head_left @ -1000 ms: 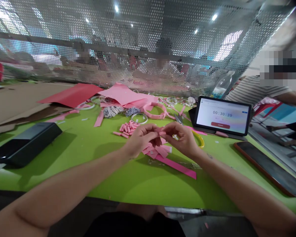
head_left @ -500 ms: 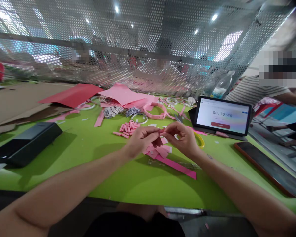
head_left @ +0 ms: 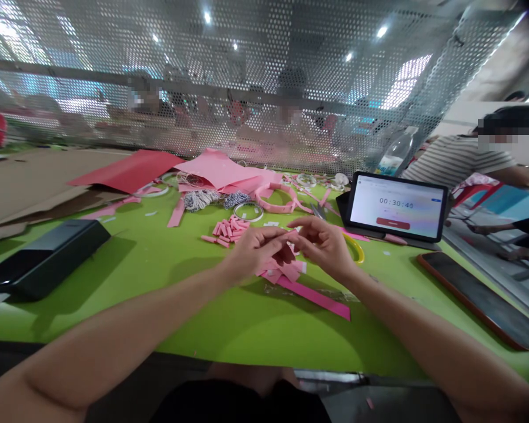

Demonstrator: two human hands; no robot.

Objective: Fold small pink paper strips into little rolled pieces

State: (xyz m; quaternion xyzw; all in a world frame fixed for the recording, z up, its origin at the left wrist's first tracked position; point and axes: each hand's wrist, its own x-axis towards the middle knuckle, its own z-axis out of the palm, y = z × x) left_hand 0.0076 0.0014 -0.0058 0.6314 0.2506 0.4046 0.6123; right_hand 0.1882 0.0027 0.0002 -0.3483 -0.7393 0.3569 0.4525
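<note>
Above the green table (head_left: 167,264), my left hand (head_left: 253,252) and my right hand (head_left: 326,245) meet fingertip to fingertip. Both pinch a small pink paper strip (head_left: 290,235) between thumb and fingers. Under them lies a pile of cut pink paper pieces (head_left: 280,271), and a long pink strip (head_left: 312,296) runs from it toward the right. A heap of small rolled pink pieces (head_left: 229,228) sits just beyond my left hand.
A tablet (head_left: 399,205) showing a timer stands at the right, with a phone (head_left: 485,299) nearer the right edge. A black box (head_left: 44,258) lies at the left. Red and pink paper sheets (head_left: 211,167), rings, twine and a bottle (head_left: 397,153) sit before a perforated metal screen. A person in stripes (head_left: 458,158) sits at far right.
My hands have stayed together over the pink pile, with only small finger movements on the strip. The timer has advanced by a second. The person at right has shifted slightly.
</note>
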